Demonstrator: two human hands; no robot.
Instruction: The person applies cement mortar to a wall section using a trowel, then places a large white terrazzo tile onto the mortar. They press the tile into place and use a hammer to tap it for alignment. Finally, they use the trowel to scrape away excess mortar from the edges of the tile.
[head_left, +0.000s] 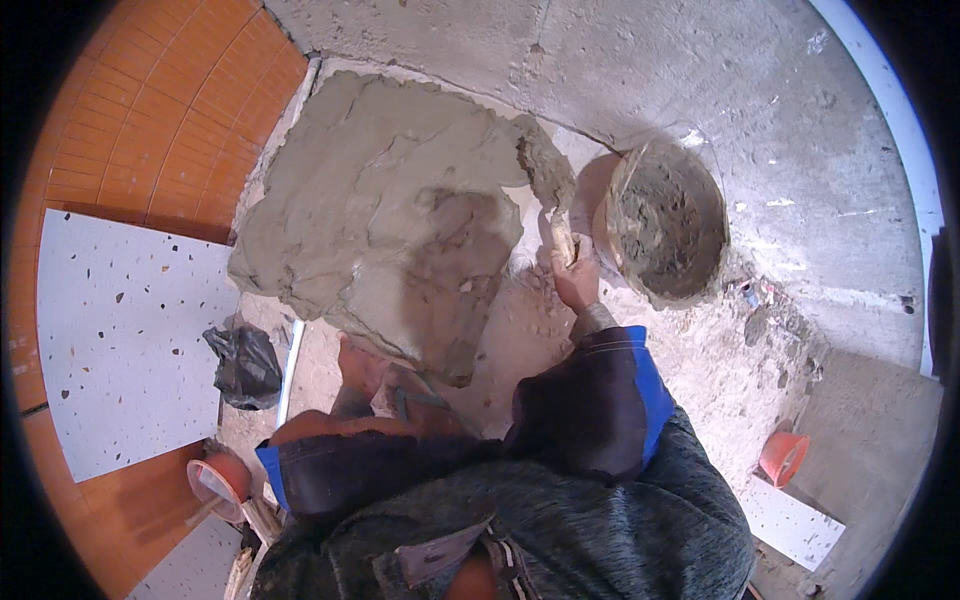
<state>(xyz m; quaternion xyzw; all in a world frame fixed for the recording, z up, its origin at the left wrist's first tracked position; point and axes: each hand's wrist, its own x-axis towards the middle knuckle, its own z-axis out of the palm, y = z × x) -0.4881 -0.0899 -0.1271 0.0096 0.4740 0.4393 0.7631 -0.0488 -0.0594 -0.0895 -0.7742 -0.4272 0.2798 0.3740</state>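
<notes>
We see the right hand (577, 282) closed around the pale handle of a trowel (562, 240), the wrist smeared grey. The trowel points away from the body, at the upper right edge of a broad bed of mortar (350, 180). Wet mortar cakes its blade so thickly that we cannot make out the metal. What looks like the left hand (362, 368) is low by the near edge of the bed, beside a sandalled foot (418, 395); we cannot tell whether its fingers are curled or spread.

The bed is grey-brown, lumpy and ridged, with ragged edges and a smoother, shadowed dip toward the near right. Just right of the hand and trowel, we find a round bucket (608, 230) with more mortar inside and a crusted wall.

Around these we see a dusty, pale floor (690, 365) strewn with crumbs on the right. A rough bare concrete wall (780, 130) stands beyond, and orange tiles (150, 110) cover the left side. Nearer on that side are a white speckled panel (130, 335), a crumpled black bag (247, 368) and an orange-red container (225, 480). At lower right, a similar small tub (783, 458) sits by a speckled offcut (795, 525).
</notes>
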